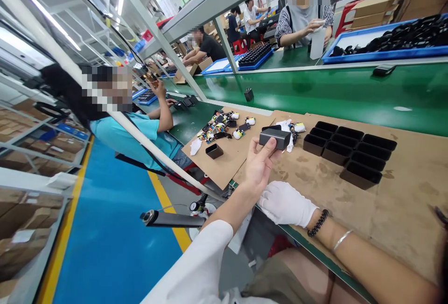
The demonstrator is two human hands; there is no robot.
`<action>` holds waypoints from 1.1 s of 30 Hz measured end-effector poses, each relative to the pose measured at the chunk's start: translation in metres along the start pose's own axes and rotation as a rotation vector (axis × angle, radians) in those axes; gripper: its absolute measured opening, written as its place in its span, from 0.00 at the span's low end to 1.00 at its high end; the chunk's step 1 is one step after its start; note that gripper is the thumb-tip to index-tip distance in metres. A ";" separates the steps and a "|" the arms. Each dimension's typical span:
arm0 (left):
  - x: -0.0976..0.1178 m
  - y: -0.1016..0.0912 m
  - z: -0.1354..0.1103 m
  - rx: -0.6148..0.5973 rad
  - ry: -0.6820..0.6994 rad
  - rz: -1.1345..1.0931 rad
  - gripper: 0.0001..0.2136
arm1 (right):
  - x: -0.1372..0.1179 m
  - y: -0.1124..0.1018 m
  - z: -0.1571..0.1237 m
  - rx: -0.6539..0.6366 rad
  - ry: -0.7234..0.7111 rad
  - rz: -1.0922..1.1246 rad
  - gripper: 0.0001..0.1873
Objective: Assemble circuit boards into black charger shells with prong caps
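My left hand, bare, holds up a black rectangular plastic case, thumb on its near side and fingers behind. My right hand, in a white glove, is at the table's near edge just below my left wrist. Its fingers are curled, and whatever they hold, if anything, is hidden. Several open black cases stand grouped on the brown cardboard to the right. Just behind the held case lie crumpled white tissue and a small part with a white and yellow end.
A pile of wired electronic parts and one open black case lie on cardboard at left. Beyond runs a green conveyor belt carrying a black piece. A person in a turquoise shirt sits left. A pale hose crosses the view.
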State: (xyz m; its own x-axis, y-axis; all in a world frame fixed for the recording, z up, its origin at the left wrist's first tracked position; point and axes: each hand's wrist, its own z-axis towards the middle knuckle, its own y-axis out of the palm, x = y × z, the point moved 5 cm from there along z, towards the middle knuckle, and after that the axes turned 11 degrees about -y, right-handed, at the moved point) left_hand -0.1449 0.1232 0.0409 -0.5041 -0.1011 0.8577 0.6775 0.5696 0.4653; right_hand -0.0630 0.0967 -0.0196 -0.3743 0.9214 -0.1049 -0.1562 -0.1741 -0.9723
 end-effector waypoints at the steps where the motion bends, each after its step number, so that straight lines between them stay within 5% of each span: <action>1: 0.002 0.002 -0.001 0.000 0.035 0.026 0.27 | 0.000 0.000 0.000 -0.002 0.000 0.002 0.11; 9: 0.027 0.035 0.006 -0.046 0.621 0.506 0.21 | -0.001 -0.007 -0.002 -0.036 0.050 -0.019 0.15; 15: 0.039 0.059 0.018 -0.111 0.764 0.752 0.20 | 0.001 -0.010 -0.001 -0.088 0.083 0.006 0.13; 19: 0.031 0.077 0.074 -0.186 0.684 0.778 0.29 | 0.002 -0.011 0.000 -0.083 0.090 0.019 0.10; 23: 0.006 0.103 0.180 -0.246 0.310 0.702 0.43 | 0.005 -0.011 0.000 -0.082 0.107 0.025 0.10; 26: -0.015 0.120 0.242 -0.267 0.178 0.748 0.45 | 0.007 -0.009 0.000 -0.082 0.122 0.027 0.12; 29: -0.036 0.126 0.276 -0.253 0.127 0.822 0.38 | 0.010 -0.005 0.000 -0.084 0.117 0.038 0.13; 33: -0.055 0.121 0.287 -0.220 0.109 0.933 0.23 | 0.012 0.000 0.000 -0.089 0.119 0.053 0.12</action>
State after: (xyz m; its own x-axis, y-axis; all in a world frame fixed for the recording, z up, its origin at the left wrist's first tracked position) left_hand -0.1890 0.4322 -0.0122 0.3334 0.2334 0.9135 0.8711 0.2944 -0.3931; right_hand -0.0678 0.1075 -0.0208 -0.2683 0.9473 -0.1753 -0.0550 -0.1968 -0.9789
